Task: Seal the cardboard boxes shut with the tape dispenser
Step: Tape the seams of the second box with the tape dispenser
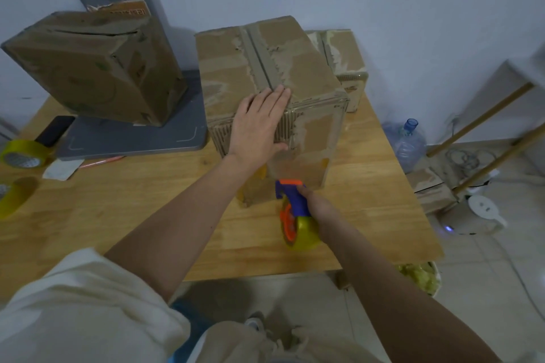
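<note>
A worn cardboard box [306,68] stands in the middle of the wooden table [147,200], its top flaps closed along a taped centre seam. My left hand [262,121] lies flat over the box's near top edge, fingers spread. My right hand [321,212] grips a blue and orange tape dispenser [292,209] with a yellowish roll, its head against the lower front face of the box. A second box [88,68] sits tilted on a grey stand at the left. A third box [345,59] is partly hidden behind the middle one.
Two yellowish tape rolls [23,153] lie at the table's left edge beside a dark phone [56,130]. The grey stand's base [132,138] lies left of the middle box. A water jug [408,144], wooden rack legs and cables occupy the floor at the right.
</note>
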